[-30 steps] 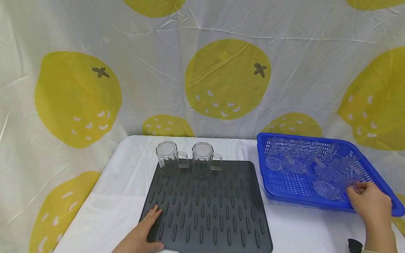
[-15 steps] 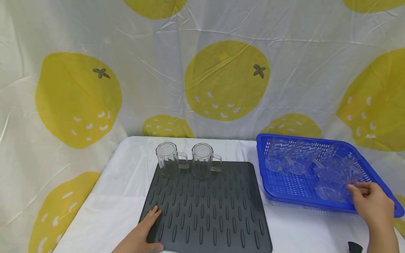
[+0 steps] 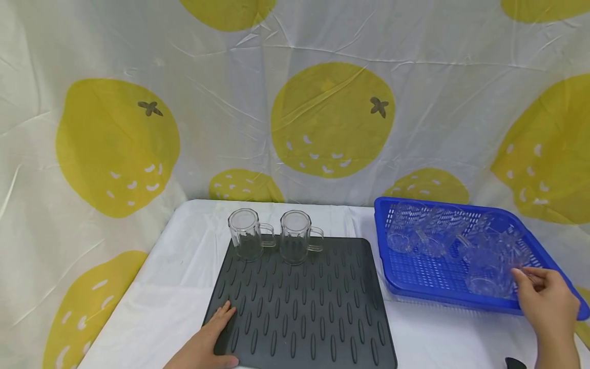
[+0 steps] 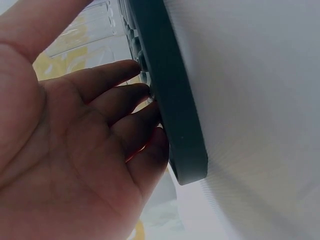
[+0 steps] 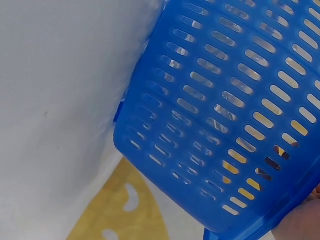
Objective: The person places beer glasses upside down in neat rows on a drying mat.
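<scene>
My right hand (image 3: 548, 302) reaches over the near right rim of a blue plastic basket (image 3: 426, 293). Its thumb and fingers pinch the handle side of a clear glass mug (image 3: 487, 282) inside the basket; the handle is mostly covered by the fingers. My left hand (image 3: 207, 333) rests on the left edge of a dark grey ridged drying mat (image 3: 304, 312), fingers extended. In the left wrist view, the fingertips touch the mat's side (image 4: 175, 100). Two glass mugs, a left one (image 3: 246, 238) and a right one (image 3: 295, 241), stand on the mat's far edge, handles pointing right.
Several more clear glasses (image 3: 428, 230) lie close together in the basket. The basket's slotted wall (image 5: 200, 105) fills most of the right wrist view. A white cloth (image 3: 161, 297) covers the table, and a lemon-print curtain (image 3: 221, 113) hangs behind. A small black object (image 3: 514, 363) sits by my right forearm.
My right hand has shifted slightly right, and the mug it pinches has turned and slid right within the basket. My left hand and the two mugs on the mat stay put.
</scene>
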Motion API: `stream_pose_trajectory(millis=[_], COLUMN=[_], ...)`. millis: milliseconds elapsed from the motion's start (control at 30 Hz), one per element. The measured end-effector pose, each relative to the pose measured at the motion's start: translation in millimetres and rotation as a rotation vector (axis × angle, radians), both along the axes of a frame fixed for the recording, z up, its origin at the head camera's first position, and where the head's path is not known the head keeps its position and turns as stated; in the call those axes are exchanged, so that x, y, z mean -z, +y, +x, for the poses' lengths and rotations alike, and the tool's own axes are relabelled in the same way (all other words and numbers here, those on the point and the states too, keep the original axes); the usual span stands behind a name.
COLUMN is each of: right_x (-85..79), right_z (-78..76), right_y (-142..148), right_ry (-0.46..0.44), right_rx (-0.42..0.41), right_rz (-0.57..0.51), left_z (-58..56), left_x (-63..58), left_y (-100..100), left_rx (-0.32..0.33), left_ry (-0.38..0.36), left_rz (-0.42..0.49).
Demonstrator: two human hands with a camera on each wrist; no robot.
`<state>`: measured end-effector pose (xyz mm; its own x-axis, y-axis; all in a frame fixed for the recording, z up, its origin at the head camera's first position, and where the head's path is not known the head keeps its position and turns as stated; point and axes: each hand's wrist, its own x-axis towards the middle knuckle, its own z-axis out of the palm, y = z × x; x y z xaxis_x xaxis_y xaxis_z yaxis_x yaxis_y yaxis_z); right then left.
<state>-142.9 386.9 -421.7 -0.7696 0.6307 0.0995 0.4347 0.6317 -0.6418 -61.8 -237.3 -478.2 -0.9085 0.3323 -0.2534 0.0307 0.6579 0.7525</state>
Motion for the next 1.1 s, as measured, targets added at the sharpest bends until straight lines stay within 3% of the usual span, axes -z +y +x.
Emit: stream_pose_trajectory(millis=[433,567,833,1100], right_x=[-4.0,-5.4,-8.5,-14.3], right_z=[3.4,3.1,1.8,1.3], right_y=[-2.4,-5.3,-11.4,-17.4], right_ry=[0.170,0.276,0.578,0.657], right_rx=[0.032,0.055,0.058,0.057], right_rz=[0.034,-0.005,-0.142,-0.161], left_z=[0.1,-0.1,-0.2,0.4], left_x=[-0.1,-0.5,0.0,-1.1], left_y=[0.5,1.3,0.1,0.4], left_rx=[-0.010,-0.017,0.008,0.003], left_ry=[-0.002,-0.009,0.017,0.012], left_rz=[-0.006,-0.016,-0.020,-0.018])
